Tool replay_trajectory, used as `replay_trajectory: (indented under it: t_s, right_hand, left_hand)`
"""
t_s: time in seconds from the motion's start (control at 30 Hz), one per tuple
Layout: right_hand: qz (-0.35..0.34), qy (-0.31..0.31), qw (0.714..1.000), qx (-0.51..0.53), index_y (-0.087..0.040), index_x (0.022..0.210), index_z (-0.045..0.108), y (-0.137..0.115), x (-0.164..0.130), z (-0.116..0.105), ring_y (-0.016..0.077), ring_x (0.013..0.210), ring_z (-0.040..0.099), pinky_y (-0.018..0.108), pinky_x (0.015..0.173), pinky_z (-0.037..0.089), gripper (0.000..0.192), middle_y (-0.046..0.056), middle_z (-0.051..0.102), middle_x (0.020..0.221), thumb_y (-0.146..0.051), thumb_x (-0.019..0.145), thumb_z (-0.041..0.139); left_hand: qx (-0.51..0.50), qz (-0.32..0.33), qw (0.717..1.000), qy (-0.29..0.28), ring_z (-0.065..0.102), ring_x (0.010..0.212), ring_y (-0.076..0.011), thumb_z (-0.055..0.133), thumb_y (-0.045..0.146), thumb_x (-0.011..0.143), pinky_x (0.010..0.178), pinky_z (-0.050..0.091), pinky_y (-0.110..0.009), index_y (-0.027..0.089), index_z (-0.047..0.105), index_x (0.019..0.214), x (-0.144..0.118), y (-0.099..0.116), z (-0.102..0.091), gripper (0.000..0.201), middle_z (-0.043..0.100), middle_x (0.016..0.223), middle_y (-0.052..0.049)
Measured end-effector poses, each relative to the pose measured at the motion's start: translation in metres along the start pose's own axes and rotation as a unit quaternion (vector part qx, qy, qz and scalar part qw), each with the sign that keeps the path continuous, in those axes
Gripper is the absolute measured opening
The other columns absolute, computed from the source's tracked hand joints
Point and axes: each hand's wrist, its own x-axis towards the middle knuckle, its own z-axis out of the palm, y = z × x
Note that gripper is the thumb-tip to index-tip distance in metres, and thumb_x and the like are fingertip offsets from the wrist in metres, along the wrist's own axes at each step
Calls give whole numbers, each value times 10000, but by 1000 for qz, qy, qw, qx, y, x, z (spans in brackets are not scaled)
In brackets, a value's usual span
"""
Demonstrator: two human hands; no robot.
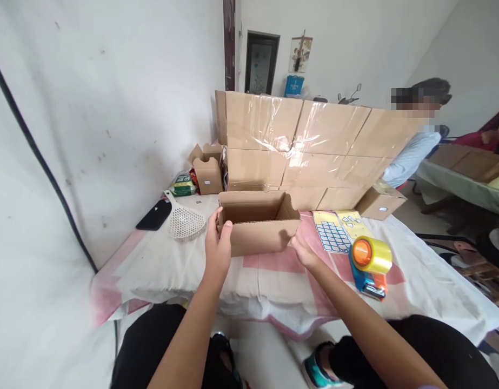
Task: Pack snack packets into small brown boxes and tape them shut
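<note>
An open-topped cardboard box (262,237) with cut-out notches in its end walls stands before me on the cloth-covered table. My left hand (219,240) grips its left end, thumb over the near side and fingers around the corner. At the lower right corner, my right hand (303,249) has its fingers closed against the box edge; some of them are hidden behind it. The inside of the box is in shadow, and its floor cannot be seen.
A tape dispenser (368,265) with yellow tape sits at right, near patterned cards (334,229). At left lie a white slotted scoop (187,222) and a black phone (154,215). A taped cardboard wall (314,148) rises behind. A person (407,154) is beyond it.
</note>
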Motion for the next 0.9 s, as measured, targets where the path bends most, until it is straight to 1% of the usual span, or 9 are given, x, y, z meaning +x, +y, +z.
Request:
replay_trajectory:
  t_s: [0.17,0.3,0.33,0.4,0.47,0.57,0.63,0.77,0.9]
  right_hand:
    - [34,28,997,68,-197,1378,609,-2,-7,13,352,1184,688,521,1097,518,880,156,743,1187,-778,727,723]
    - [35,111,991,68,-176,1386,577,4,-9,9,357,1245,652,537,1136,480,875,177,728,1210,-755,743,708]
    - [37,115,991,58,-173,1393,568,6,-10,8,357,1253,647,538,1134,481,873,185,720,1225,-754,754,695]
    - [43,97,994,35,-170,1414,544,8,-11,9,361,1252,646,546,1116,497,874,196,702,1256,-743,768,685]
    - [44,72,996,17,-168,1431,525,10,-11,11,370,1248,648,561,1094,511,896,204,684,1286,-735,759,696]
    - [51,55,997,10,-163,1433,527,14,-12,12,377,1217,669,565,1053,543,902,218,671,1302,-732,756,700]
    - [63,47,997,4,-165,1405,567,18,-14,10,381,1185,688,564,1028,563,867,216,690,1270,-734,762,689]
    - [90,30,995,-41,-209,1212,725,28,-18,3,396,1114,720,545,957,614,684,176,756,1147,-704,742,693]
    - [119,7,990,-76,-261,930,806,33,-22,-3,397,934,768,523,840,661,450,124,801,958,-638,710,698]
  left_hand:
    - [-19,-9,995,-93,453,1453,-244,530,375,941,1205,394,-426,244,550,1351,8,8,1,430,510,1539,-87]
    - [58,-45,984,-164,645,1234,-236,400,522,998,934,586,-389,306,452,1460,66,0,-3,512,531,1516,-104]
    - [146,-46,979,-135,689,1138,-214,353,531,1010,845,603,-349,301,434,1464,89,-6,-7,515,570,1472,-106]
    - [240,-62,965,-85,700,1084,-235,481,447,971,808,591,-350,212,460,1419,141,-25,-18,507,580,1441,-161]
    - [333,-87,937,-56,680,1104,-302,615,327,879,872,556,-411,117,568,1271,191,-48,-32,447,651,1302,-217]
    - [456,-106,883,-32,599,1215,-395,712,272,784,1001,455,-538,83,648,1034,247,-82,-50,320,673,1196,-254]
    - [510,-90,855,-26,511,1317,-428,705,242,775,1061,378,-584,80,642,1038,269,-103,-58,315,619,1293,-289]
    - [568,-43,822,-2,369,1420,-469,629,193,822,1111,275,-619,20,534,1288,289,-136,-63,506,440,1463,-377]
    - [585,-55,809,19,505,1323,-428,499,173,941,1087,329,-600,-16,523,1319,309,-153,-71,424,524,1373,-371]
